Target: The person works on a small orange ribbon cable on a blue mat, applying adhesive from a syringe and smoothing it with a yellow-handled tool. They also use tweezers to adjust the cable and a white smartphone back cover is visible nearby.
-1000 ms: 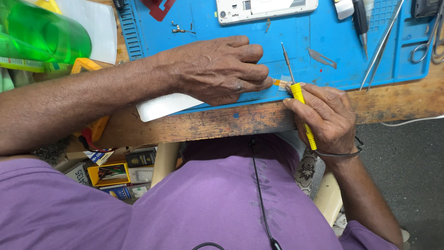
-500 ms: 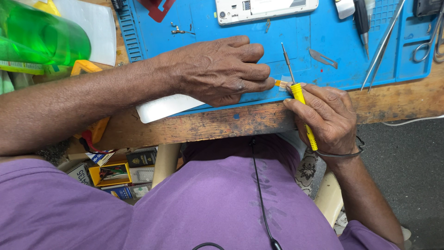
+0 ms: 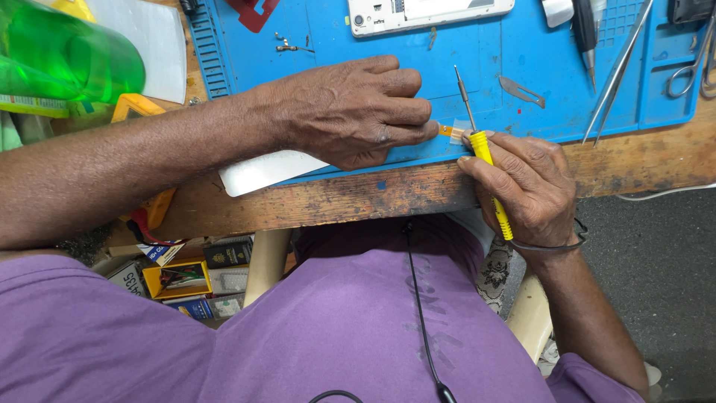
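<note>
My left hand [image 3: 358, 112] lies palm down on the blue work mat [image 3: 477, 52], fingertips pinching a small orange and clear strip [image 3: 451, 131] near the mat's front edge. Under this hand lies a white flat piece [image 3: 265, 170] that sticks out toward the left. My right hand [image 3: 526, 186] grips a yellow-handled screwdriver [image 3: 488, 168]. Its thin metal shaft [image 3: 464, 93] points away from me over the mat, just right of the strip. A dark band circles my right wrist.
A white phone [image 3: 425, 13] lies at the mat's far edge. Tweezers [image 3: 619, 71], scissors [image 3: 690, 71], a small metal blade [image 3: 520, 91] and tiny screws [image 3: 287, 45] rest on the mat. A green bottle [image 3: 60, 60] stands at the left. The worn wooden bench edge [image 3: 358, 198] faces me.
</note>
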